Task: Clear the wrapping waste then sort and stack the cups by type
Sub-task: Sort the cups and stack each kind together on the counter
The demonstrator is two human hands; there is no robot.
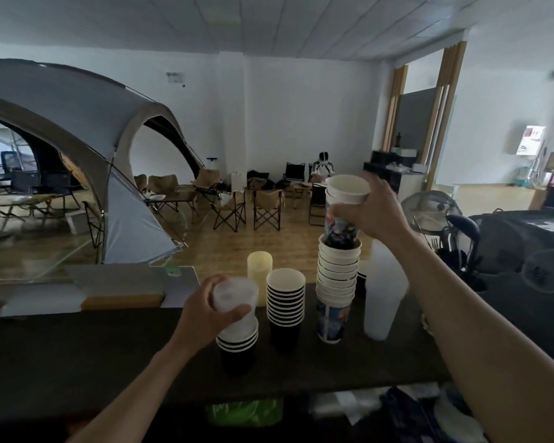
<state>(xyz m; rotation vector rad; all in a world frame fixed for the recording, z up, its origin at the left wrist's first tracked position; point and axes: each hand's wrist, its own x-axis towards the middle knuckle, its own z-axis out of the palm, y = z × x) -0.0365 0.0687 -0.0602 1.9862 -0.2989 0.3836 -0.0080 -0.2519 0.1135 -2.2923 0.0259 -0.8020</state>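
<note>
Clearly both hands were busy over the dark counter. At lower centre of the frame the left hand reached in from the bottom edge, forearm angled up to the right, fingers curled round a few translucent plastic cups nested together; how many could not be told. Those cups sat in the mouth of a short stack of black paper cups, where about five white rims showed.

At right of centre the right hand was raised higher, its forearm running up from the lower right corner. It gripped a small bundle of printed cups, roughly three white rims showing at the top, whose lower end dipped into the top of the tall printed-cup stack. That stack stood on the counter with about ten rims visible above a blue patterned base.

Between the two hands stood a second black cup stack, around ten rims. Just behind it, to the left, rose one pale yellow column, possibly more cups. Right of the printed stack stood one tall stack of clear cups, blurred and uncountable.

Along the bottom edge, below the counter, lay crumpled clear wrapping and something green.
</note>
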